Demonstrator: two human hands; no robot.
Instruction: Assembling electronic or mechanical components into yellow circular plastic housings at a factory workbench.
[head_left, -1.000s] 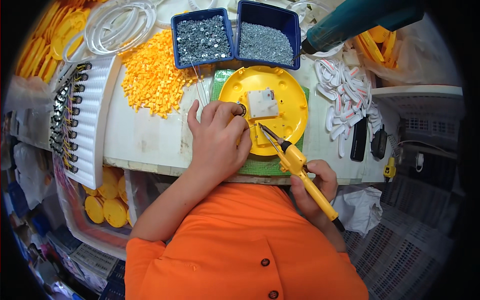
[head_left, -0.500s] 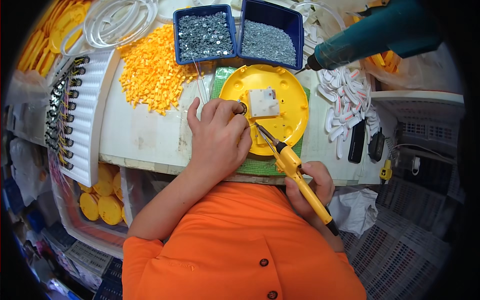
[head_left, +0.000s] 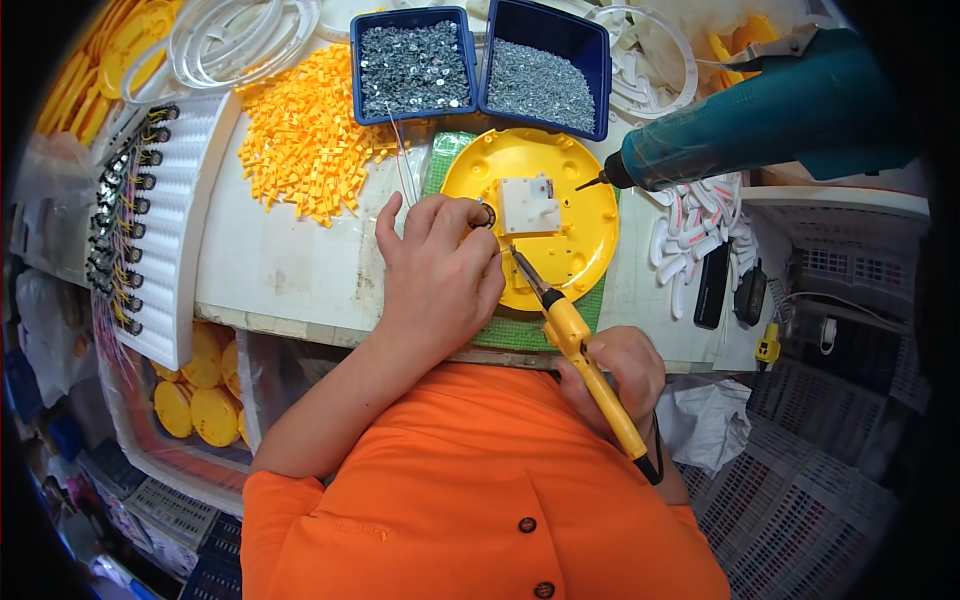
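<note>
A round yellow plastic shell (head_left: 590,235) lies on a green mat (head_left: 520,333) at the table's front. A white box-shaped module (head_left: 529,206) sits inside it, with a small dark round part (head_left: 487,214) to its left. My left hand (head_left: 440,275) rests over the shell's left side, fingers curled and pinched together by the dark part. Thin red and white wires (head_left: 402,160) rise from behind those fingers, whose tips are partly hidden. My right hand (head_left: 625,372) is closed around a yellow soldering iron (head_left: 590,365); its tip points into the shell beside my left fingertips.
A teal electric screwdriver (head_left: 750,120) hangs over the shell's right edge. Behind stand blue bins of washers (head_left: 415,65) and screws (head_left: 540,85). Yellow plastic pieces (head_left: 315,135) are piled left, near a white foam tray (head_left: 190,230) of wired parts. White parts (head_left: 690,235) lie right.
The hanging screwdriver has swung lower, its bit now over the shell's right edge. My right hand and the iron's handle have shifted slightly; my left hand stays nearly in place.
</note>
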